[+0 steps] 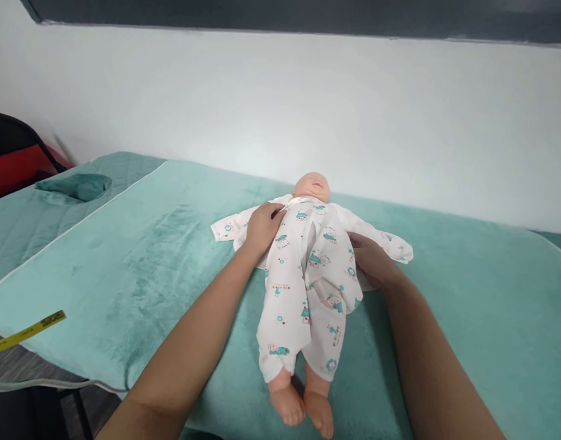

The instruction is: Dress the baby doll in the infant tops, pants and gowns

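Observation:
A baby doll (311,183) lies on its back, head toward the wall and bare feet toward me. It wears a white baby shirt (329,235) with teal and pink prints, sleeves spread to both sides, and matching pants (283,311). The shirt's front flaps hang loosely over the belly. My left hand (263,227) is closed at the shirt's edge by the chest, thumb and fingers pinching the cloth. On the other side my right hand (371,260) grips the shirt's side edge below the sleeve; its fingertips are partly hidden by the cloth.
A teal plush cover (170,244) spreads under the doll up to the white wall (280,110). A teal cushion-like piece (74,186) lies at far left beside a red and black chair (19,159). Yellow tape (26,333) marks the left front edge.

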`<state>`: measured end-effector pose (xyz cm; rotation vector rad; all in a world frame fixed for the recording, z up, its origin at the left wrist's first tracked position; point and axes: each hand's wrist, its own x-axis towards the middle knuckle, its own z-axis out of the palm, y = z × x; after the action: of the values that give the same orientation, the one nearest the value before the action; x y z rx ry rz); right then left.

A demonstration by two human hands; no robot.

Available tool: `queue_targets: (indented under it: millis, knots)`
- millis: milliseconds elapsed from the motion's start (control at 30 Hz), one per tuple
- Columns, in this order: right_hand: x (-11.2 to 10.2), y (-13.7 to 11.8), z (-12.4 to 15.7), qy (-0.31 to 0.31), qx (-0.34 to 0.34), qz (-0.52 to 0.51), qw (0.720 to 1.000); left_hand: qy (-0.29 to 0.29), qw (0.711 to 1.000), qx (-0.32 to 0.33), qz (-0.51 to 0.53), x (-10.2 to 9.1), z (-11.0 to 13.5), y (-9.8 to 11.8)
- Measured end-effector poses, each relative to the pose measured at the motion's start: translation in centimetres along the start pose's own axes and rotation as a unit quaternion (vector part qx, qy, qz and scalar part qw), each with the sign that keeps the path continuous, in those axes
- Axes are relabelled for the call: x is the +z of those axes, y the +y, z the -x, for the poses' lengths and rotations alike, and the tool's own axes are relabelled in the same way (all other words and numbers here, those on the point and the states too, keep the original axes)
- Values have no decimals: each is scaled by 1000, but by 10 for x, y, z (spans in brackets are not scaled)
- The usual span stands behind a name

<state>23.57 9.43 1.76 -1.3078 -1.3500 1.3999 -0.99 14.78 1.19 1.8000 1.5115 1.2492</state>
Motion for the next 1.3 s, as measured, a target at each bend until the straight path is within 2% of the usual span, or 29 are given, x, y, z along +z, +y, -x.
queue_targets:
  millis: [100, 200, 267, 367, 433, 500, 600, 700, 767, 933, 1000, 1167, 1300]
  knots:
    - [0, 0, 0, -13, 1, -4, 1000, -22, 996, -56, 63, -2, -10, 3]
    - [0, 2, -1, -17, -4, -6, 1000, -57, 972, -124, 191, -4, -14, 4]
    - [-1, 4, -2, -12, -5, -6, 1000, -63, 965, -135, 217, -3, -14, 4]
    - [-2, 5, -2, -10, -1, -9, 1000, 1, 991, -72, 113, 1, -10, 2]
    - [-2, 4, -2, -10, 4, -13, 1000, 38, 998, -28, 29, 1, -3, 0]
    - [-2, 3, -2, -11, 12, -16, 1000, 15, 999, -28, -18, -4, 7, -2]
    - [-1, 0, -2, -1, 19, 4, 1000, -75, 994, -79, -14, -16, 20, -3]
    - [1, -1, -3, 22, 11, 44, 999, -155, 974, -146, 76, -27, 27, -1]
    - [1, 2, -3, 30, 0, 53, 998, -183, 956, -184, 139, -31, 27, 1]
    - [4, 4, -1, 28, -16, 8, 999, -187, 946, -195, 182, -36, 28, 1]
    - [8, -2, 3, 38, -33, 25, 998, -201, 937, -191, 214, -35, 32, 2]
    - [17, -21, 14, 89, -74, 84, 990, -247, 883, -205, 342, -27, 40, 6]
    - [20, -26, 16, 91, -71, 87, 990, -240, 845, -232, 419, -22, 40, 4]
